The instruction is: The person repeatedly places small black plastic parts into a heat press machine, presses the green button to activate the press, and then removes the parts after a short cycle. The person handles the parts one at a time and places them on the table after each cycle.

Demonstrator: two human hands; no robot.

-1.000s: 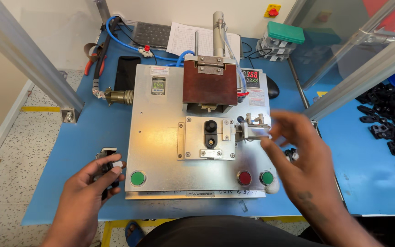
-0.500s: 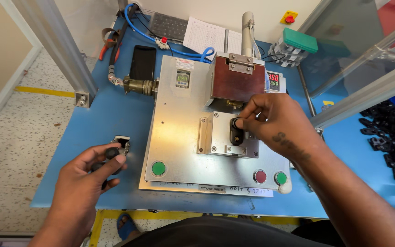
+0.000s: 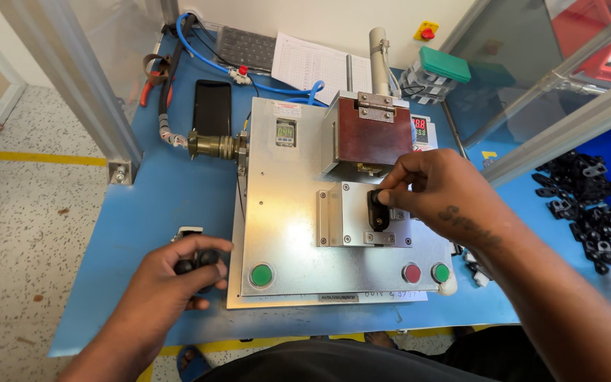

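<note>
My right hand [image 3: 438,192] reaches over the steel press fixture [image 3: 284,233] and pinches a small black part [image 3: 378,209] sitting in the fixture's nest plate, just below the brown press head [image 3: 372,139]. My left hand [image 3: 178,279] rests on the blue table [image 3: 157,205] left of the fixture, fingers closed over a small black control box with two round knobs [image 3: 196,260]. A green button [image 3: 261,275] sits at the fixture's front left; a red button [image 3: 411,272] and a second green button [image 3: 440,272] sit at the front right.
A black phone [image 3: 212,106], blue air hoses [image 3: 206,60], a keyboard [image 3: 247,47] and a paper sheet [image 3: 309,65] lie at the back. A pile of black parts [image 3: 588,205] lies at the right. Aluminium frame posts [image 3: 72,78] flank the table.
My right hand has moved from the fixture's right side onto the nest and now pinches the black part. The left hand stays on the control box. The camera view shifted left.
</note>
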